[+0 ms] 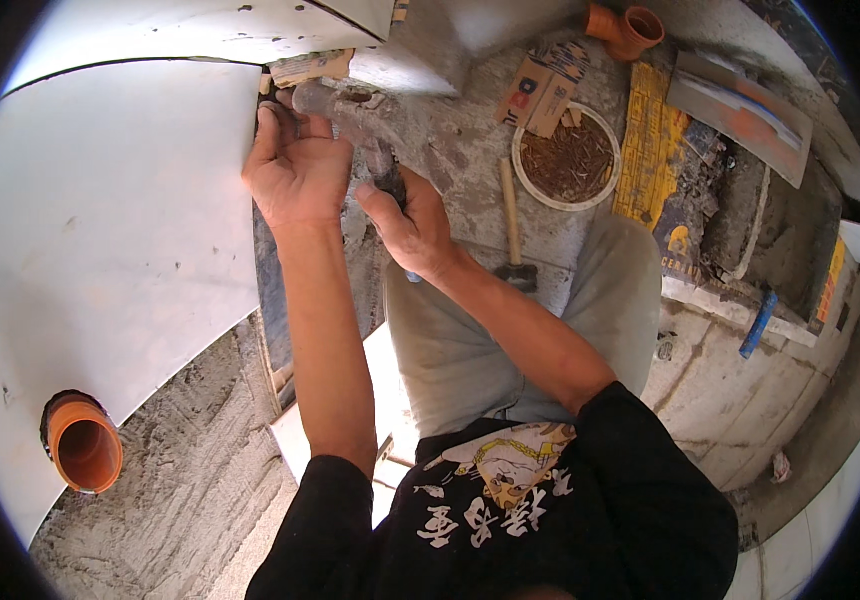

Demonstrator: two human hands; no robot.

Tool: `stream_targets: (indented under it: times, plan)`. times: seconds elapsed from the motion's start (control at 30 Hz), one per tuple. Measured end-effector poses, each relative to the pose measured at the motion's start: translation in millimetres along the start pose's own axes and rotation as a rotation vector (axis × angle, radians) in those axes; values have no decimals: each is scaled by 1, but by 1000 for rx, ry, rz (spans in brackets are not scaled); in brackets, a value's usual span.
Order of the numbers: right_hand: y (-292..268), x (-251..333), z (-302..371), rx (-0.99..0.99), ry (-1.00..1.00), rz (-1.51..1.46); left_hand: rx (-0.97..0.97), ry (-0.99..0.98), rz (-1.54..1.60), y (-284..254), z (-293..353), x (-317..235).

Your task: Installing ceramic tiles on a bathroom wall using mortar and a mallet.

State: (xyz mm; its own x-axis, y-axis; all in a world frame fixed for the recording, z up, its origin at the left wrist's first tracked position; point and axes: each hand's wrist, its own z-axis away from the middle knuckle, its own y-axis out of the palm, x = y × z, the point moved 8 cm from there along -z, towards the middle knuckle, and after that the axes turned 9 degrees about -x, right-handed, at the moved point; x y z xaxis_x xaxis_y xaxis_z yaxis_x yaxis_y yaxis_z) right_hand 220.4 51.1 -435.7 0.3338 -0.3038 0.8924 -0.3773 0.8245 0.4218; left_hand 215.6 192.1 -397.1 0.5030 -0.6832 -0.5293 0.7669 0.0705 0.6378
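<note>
My right hand point(415, 225) is wrapped round the dark grip of a worn hammer point(375, 155). The hammer's greyish head lies just above and beside my left fingers. My left hand point(300, 170) is turned palm up at the edge of a large white tile point(140, 190), near its upper right corner. Its thumb and fingers are curled together there, and whatever they pinch is hidden. A torn piece of brown board point(312, 67) sits just beyond them, under the edge of another white panel point(190, 28).
An orange pipe point(88, 452) stands up through the tile beside ridged mortar point(185, 480). Right of my knees are a mallet point(512, 215), a round tub point(518, 170) of brown bits, an orange pipe fitting point(640, 30), a trowel point(710, 95) and a mortar tray point(800, 240).
</note>
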Motion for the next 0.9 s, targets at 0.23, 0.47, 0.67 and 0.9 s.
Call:
stream_targets:
  times: [0.23, 0.47, 0.67, 0.9]
  plan:
    - [-2, 17, -20, -35, -292, 109, 141, 52, 55, -1, -11, -2]
    - [-17, -2, -1, 56, -56, 106, 89, -51, 41, -4, -3, 9]
    - [-22, 76, 19, 59, -143, -23, 192, -119, -39, -24, 34, 7]
    - [-91, -84, 40, -223, 185, -285, 174, -48, -431, -71, 96, -3]
